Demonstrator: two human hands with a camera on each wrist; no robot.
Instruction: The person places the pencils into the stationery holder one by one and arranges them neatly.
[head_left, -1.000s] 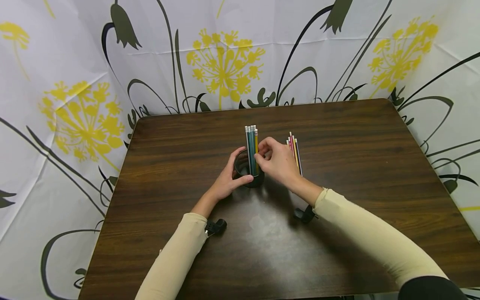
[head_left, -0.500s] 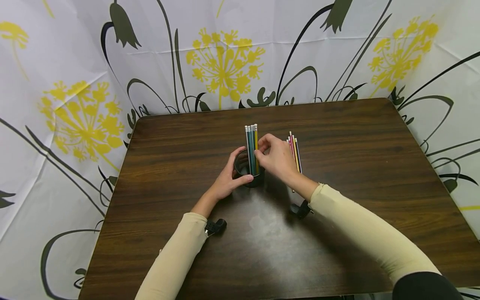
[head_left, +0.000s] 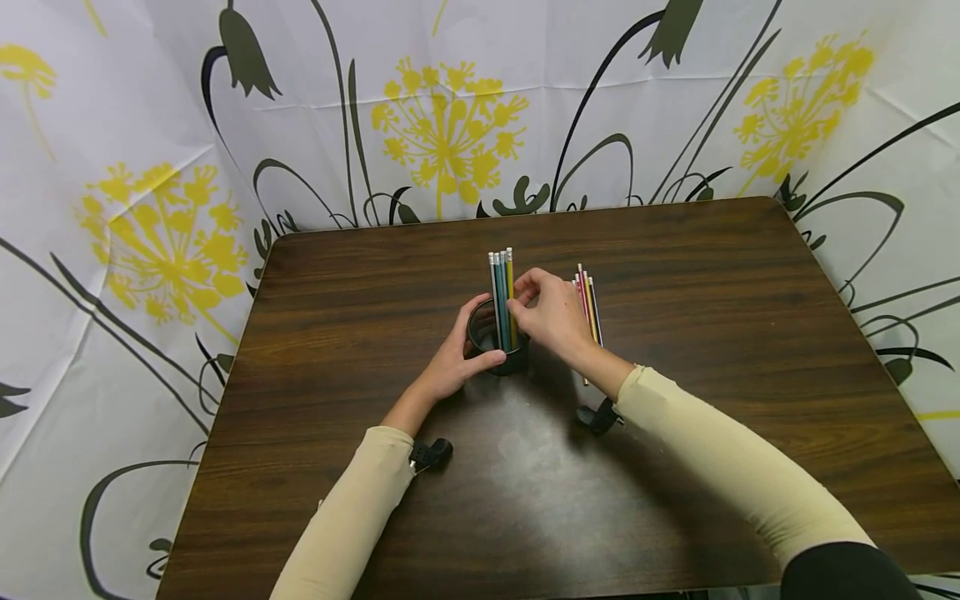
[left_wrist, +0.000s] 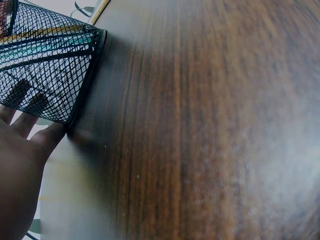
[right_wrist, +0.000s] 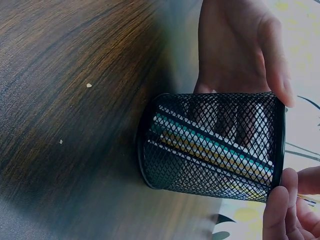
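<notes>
A black mesh pencil cup (right_wrist: 200,150) stands upright on the table, with several pencils (head_left: 499,292) rising from it, mostly teal and silver, with white erasers. My left hand (head_left: 452,360) grips the cup from the left, its thumb near the rim on the near side and its fingers around the far side. At the rim's right side, my right hand (head_left: 557,318) pinches a yellow pencil (head_left: 511,271) between thumb and index finger. In the right wrist view, right fingertips (right_wrist: 278,200) lie right at the rim, and slanting pencils show through the mesh.
Behind the right hand, several pink, yellow and dark pencils (head_left: 588,300) lie together on the brown wooden table (head_left: 697,292). A patterned white curtain (head_left: 315,108) hangs at the table's back and sides. Each wrist carries a small black camera (head_left: 432,454).
My right hand has shifted slightly up and left, and the yellow pencil has risen a little beside the others. The left hand and the cup have stayed in place.
</notes>
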